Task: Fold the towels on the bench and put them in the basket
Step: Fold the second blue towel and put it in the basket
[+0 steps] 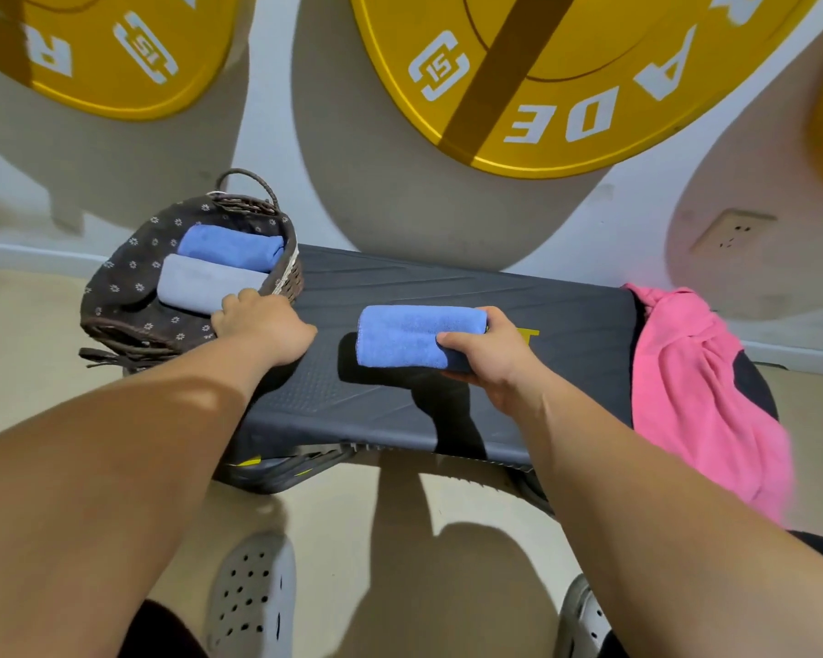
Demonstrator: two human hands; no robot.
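Note:
A folded blue towel (407,335) hovers just above the dark bench (471,296), gripped at its right end by my right hand (490,356). At the bench's left end sits a wicker basket (129,287) with a flowered liner. Inside it lie a folded blue towel (231,246) and a folded grey towel (200,284) side by side. My left hand (262,325) rests on the basket's near rim, its fingers touching the grey towel. A pink towel (704,391) hangs unfolded over the bench's right end.
Large yellow weight plates (566,78) hang on the white wall behind the bench. A wall socket (732,232) is at the right. My feet in grey perforated clogs (253,596) stand on the beige floor in front of the bench.

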